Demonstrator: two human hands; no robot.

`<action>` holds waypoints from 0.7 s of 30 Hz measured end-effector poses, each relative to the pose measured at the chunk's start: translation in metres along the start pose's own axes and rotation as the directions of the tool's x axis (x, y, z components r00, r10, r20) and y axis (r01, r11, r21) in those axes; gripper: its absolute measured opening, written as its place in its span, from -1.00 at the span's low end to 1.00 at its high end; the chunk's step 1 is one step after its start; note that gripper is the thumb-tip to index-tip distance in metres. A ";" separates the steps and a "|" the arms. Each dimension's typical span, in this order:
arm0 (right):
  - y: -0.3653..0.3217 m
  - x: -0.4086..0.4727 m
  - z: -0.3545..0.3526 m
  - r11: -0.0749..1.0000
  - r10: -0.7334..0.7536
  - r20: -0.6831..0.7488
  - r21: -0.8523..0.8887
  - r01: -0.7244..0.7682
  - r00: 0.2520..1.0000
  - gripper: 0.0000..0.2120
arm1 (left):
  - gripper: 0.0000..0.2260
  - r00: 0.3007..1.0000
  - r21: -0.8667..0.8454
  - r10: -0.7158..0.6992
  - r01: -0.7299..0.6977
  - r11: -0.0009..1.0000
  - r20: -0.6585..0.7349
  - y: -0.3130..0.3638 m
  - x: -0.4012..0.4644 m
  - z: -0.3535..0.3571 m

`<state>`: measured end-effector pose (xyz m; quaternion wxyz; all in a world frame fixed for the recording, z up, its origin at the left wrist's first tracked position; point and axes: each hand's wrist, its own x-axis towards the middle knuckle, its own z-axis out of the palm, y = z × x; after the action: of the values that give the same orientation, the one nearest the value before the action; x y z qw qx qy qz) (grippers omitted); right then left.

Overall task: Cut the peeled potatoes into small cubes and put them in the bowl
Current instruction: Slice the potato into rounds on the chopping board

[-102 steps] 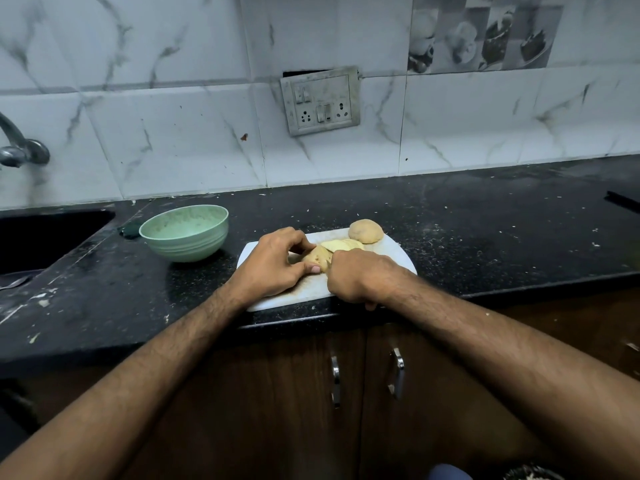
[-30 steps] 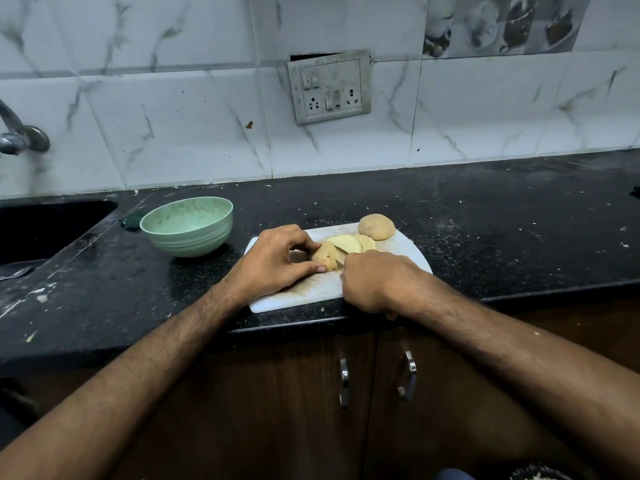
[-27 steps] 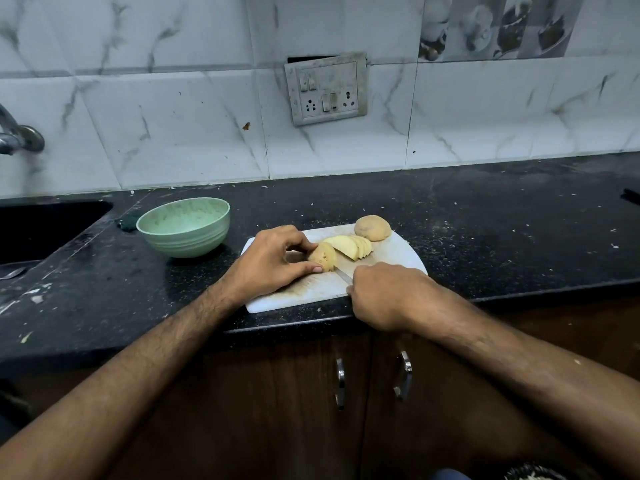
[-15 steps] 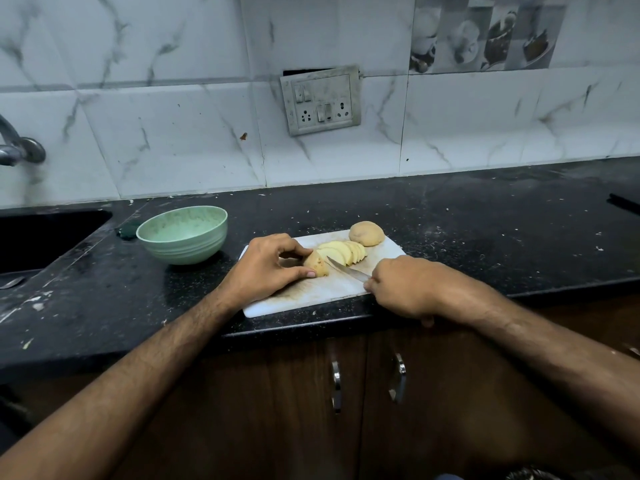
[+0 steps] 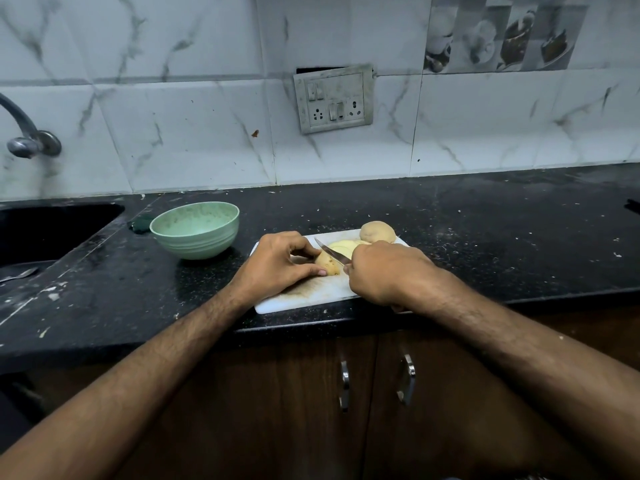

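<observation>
A white cutting board (image 5: pixel 311 294) lies at the counter's front edge. On it my left hand (image 5: pixel 277 263) pinches the uncut end of a peeled potato (image 5: pixel 327 265) between thumb and fingers. My right hand (image 5: pixel 384 271) grips a knife (image 5: pixel 330 252) whose blade lies across that potato piece, tip pointing back left. Cut slices (image 5: pixel 343 247) fan out behind the blade, partly hidden by my right hand. A whole peeled potato (image 5: pixel 377 232) sits at the board's far right corner. The green bowl (image 5: pixel 195 228) stands to the left of the board, with nothing visible inside.
The black counter (image 5: pixel 485 237) is speckled with scraps. A dark sink (image 5: pixel 45 230) with a tap (image 5: pixel 24 133) lies at far left, a spoon (image 5: pixel 17 274) beside it. A small dark green thing (image 5: pixel 138 225) sits behind the bowl. Cabinet doors with metal handles (image 5: pixel 405 379) are below.
My right hand has brought the knife back from the right onto the potato piece my left hand holds. More slices lie behind the blade than 3.4 s ago.
</observation>
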<state>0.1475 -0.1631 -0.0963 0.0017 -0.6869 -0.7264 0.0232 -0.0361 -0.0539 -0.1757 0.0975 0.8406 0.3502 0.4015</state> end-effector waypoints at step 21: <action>-0.020 0.025 0.022 0.999 0.007 0.048 -0.046 -0.005 0.999 -0.65 | -0.75 0.995 0.057 0.095 -0.096 0.994 0.006 -0.006 0.001 0.001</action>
<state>0.1250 -0.1402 -0.1185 -0.0314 -0.6883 -0.7244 0.0230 -0.0378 -0.0481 -0.1786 0.0547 0.8595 0.3208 0.3942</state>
